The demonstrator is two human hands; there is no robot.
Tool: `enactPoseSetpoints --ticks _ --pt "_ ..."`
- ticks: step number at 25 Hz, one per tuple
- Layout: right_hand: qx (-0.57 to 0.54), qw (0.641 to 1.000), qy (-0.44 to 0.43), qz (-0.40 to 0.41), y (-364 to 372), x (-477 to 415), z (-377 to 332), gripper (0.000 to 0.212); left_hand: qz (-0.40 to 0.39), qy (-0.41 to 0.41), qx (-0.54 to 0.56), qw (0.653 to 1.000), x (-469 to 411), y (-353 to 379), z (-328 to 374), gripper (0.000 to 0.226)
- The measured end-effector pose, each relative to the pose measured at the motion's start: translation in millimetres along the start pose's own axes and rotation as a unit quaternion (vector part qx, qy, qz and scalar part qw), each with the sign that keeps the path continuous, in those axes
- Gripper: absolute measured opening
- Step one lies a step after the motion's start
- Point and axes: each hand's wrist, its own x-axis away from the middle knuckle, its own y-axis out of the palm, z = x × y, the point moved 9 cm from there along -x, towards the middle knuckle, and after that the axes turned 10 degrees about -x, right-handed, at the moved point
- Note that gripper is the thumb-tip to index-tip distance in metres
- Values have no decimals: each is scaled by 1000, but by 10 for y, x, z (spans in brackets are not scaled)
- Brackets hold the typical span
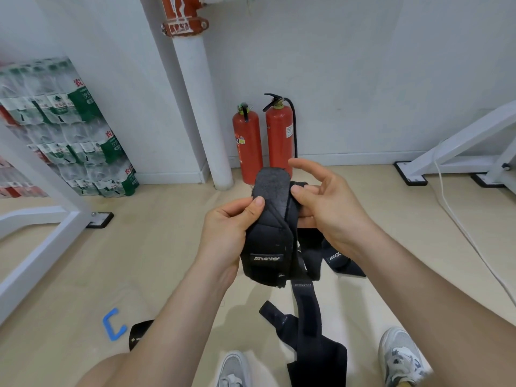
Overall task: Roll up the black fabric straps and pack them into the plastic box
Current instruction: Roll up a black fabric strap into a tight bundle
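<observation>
Nearest the camera, two grey sneakers (pixel 399 356) stood on the beige floor (pixel 69 275), and between them lay a long loose strap (pixel 307 331), flat and unrolled. To its left were a small black piece (pixel 139 335) and a blue C-shaped marking (pixel 113 325).

Above these, both hands held the padded black strap (pixel 268 241) in the air at the scene's centre. The left hand (pixel 223 233) wrapped its fingers round the strap's left edge, thumb pressed on the face. The right hand (pixel 329 210) pinched the right edge between thumb and curled fingers, its forefinger lifted free. The strap looked only partly folded, its rounded end standing up, so the rolling step seemed to be in hand. The next move would call for turning that end over and winding tightly. Another lettered strap (pixel 339 259) lay on the floor just beyond.

The plastic box was not in view, so its place could not be told.

Farther off, two red fire extinguishers (pixel 262 143) stood against the wall beside a white pipe (pixel 201 107), with stacked bottled-water packs (pixel 69 127) far left. Nothing blocked the hands.
</observation>
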Motion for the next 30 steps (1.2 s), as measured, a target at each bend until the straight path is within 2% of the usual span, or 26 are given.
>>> enactPoseSetpoints --ticks 13,18,22,25,27,30 --pt "33 999 -33 -22 51 32 -51 46 39 11 -35 999 6 3 -30 12" --pt "45 998 -30 -31 119 61 -62 49 69 17 -76 995 -8 -55 -45 21" --pt "53 998 -28 -26 142 62 -61 49 97 34 -104 989 19 -72 -25 20" --pt "20 999 -18 -22 124 52 -64 48 116 46 -134 983 10 -101 2 28" --pt "6 1000 -19 -24 129 82 -84 46 104 13 -136 985 -13 -112 -42 36" --pt "96 994 -57 2 96 108 -95 55 28 -14 -121 992 -6 16 -55 29"
